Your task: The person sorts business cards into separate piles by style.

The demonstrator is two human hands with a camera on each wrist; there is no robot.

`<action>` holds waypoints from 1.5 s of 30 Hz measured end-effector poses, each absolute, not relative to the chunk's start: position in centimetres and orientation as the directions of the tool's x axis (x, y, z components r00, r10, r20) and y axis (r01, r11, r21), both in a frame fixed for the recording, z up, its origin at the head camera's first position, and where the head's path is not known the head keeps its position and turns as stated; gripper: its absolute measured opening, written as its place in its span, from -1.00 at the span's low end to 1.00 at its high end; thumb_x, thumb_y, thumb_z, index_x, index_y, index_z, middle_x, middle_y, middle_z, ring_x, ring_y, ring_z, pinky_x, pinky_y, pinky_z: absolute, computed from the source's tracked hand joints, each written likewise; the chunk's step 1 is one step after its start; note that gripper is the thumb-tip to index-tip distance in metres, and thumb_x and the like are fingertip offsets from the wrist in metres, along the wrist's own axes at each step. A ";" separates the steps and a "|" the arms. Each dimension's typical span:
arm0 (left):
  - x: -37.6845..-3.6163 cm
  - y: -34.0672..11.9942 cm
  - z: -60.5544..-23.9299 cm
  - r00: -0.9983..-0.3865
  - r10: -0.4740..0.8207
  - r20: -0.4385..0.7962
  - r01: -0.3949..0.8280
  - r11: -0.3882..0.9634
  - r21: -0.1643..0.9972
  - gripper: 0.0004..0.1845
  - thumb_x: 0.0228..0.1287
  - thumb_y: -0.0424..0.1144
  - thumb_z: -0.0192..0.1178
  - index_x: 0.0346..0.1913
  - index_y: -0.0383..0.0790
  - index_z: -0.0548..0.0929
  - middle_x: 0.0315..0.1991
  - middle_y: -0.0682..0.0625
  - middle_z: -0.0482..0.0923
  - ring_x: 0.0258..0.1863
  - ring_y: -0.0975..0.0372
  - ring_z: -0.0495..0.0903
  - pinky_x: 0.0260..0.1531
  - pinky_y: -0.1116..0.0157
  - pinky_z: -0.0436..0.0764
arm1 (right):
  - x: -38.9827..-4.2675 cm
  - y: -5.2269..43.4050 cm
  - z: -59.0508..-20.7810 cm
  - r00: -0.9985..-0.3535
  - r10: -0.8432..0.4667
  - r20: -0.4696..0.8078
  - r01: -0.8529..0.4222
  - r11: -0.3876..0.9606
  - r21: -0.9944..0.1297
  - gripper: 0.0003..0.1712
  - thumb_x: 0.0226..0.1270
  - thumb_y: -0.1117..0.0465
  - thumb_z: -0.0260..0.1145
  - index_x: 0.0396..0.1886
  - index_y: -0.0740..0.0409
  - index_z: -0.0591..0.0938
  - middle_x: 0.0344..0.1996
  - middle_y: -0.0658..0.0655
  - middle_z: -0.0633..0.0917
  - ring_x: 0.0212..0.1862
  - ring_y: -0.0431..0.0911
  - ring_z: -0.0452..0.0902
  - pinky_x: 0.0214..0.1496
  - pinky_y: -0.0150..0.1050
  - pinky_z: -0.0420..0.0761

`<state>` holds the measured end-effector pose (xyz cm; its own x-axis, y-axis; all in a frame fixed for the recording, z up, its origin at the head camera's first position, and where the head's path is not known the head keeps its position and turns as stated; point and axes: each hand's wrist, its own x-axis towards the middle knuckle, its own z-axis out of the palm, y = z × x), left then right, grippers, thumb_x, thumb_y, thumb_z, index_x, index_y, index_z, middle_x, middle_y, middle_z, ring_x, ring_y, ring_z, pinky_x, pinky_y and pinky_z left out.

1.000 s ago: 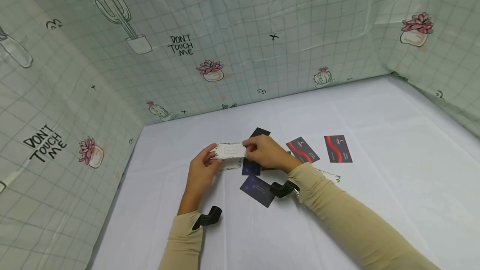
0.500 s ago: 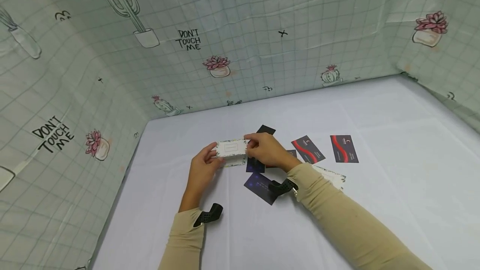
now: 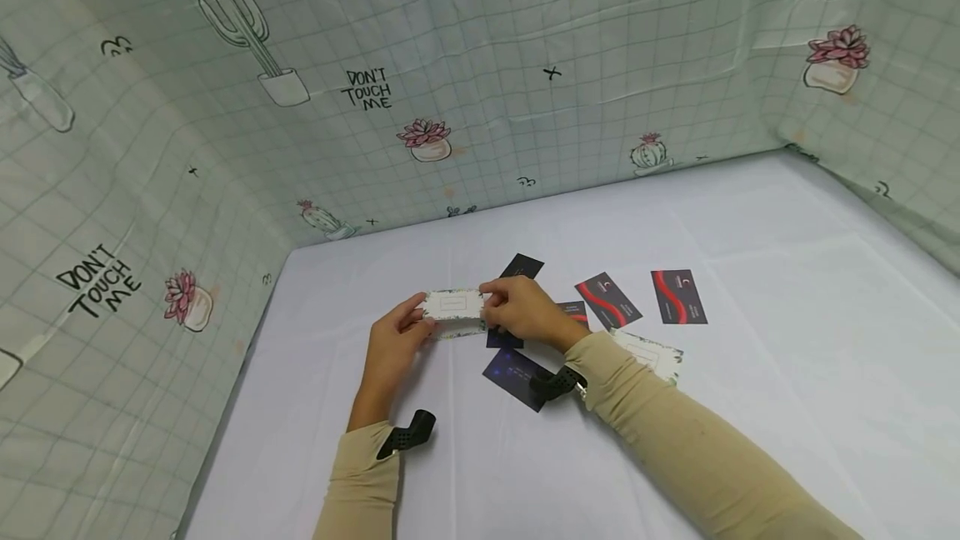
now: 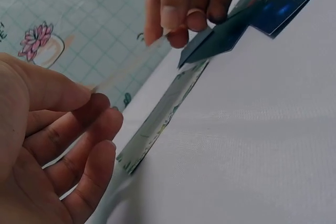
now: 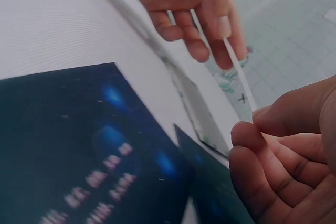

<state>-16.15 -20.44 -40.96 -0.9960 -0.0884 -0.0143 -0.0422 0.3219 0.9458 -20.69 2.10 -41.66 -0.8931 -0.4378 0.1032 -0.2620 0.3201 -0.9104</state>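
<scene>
The white card sits just left of centre in the head view, raised above a lower card, and the hands are apart, the left hand pinching its left end and the right hand its right. A light, even pinch would probably serve best here (squeezing the ends inward could bow thin card), with both ends at one height. The left forearm rises from the bottom edge, the right forearm slants in from the lower right

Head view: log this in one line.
left hand: pinches raised white card | right hand: pinches its other end | beneath: second white card
</scene>
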 end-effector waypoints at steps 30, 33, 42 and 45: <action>-15.9 -20.8 -41.0 -0.994 -0.107 0.011 -0.049 0.536 0.843 -0.54 0.25 -0.42 0.27 0.23 -0.36 0.61 -0.04 -0.16 0.62 -0.16 0.13 0.57 -0.25 0.38 0.54 | -20.1 1.3 -42.1 -0.888 -0.410 0.208 -0.414 0.513 -0.752 -0.61 0.24 0.34 0.33 0.07 0.37 0.69 -0.39 0.04 0.73 -0.42 -0.20 0.47 -0.34 -0.34 0.47; -15.9 -20.8 -41.0 -0.994 -0.107 0.019 -0.047 0.581 0.812 -0.56 0.25 -0.43 0.24 0.22 -0.37 0.62 -0.05 -0.16 0.64 -0.12 0.11 0.58 -0.18 0.31 0.54 | -20.0 1.1 -42.1 -0.887 -0.416 0.201 -0.417 0.531 -0.738 -0.61 0.27 0.33 0.33 0.09 0.35 0.69 -0.38 0.03 0.72 -0.44 -0.20 0.44 -0.37 -0.34 0.45; -15.9 -20.6 -40.6 -0.995 -0.094 -0.035 -0.090 0.676 0.732 -0.58 0.22 -0.47 0.17 0.17 -0.41 0.64 -0.09 -0.14 0.64 -0.08 0.06 0.56 -0.04 0.13 0.51 | -19.6 0.6 -42.4 -0.895 -0.404 0.186 -0.408 0.576 -0.708 -0.63 0.29 0.28 0.34 0.08 0.28 0.72 -0.38 -0.01 0.69 -0.46 -0.20 0.42 -0.39 -0.33 0.41; -16.0 -20.5 -40.7 -0.994 -0.100 -0.032 -0.094 0.708 0.700 -0.58 0.18 -0.47 0.17 0.13 -0.40 0.67 -0.14 -0.13 0.65 -0.10 0.06 0.55 -0.04 0.11 0.50 | -19.6 0.5 -42.3 -0.893 -0.414 0.176 -0.407 0.579 -0.706 -0.64 0.28 0.29 0.32 0.06 0.26 0.72 -0.42 -0.02 0.64 -0.49 -0.21 0.41 -0.43 -0.34 0.39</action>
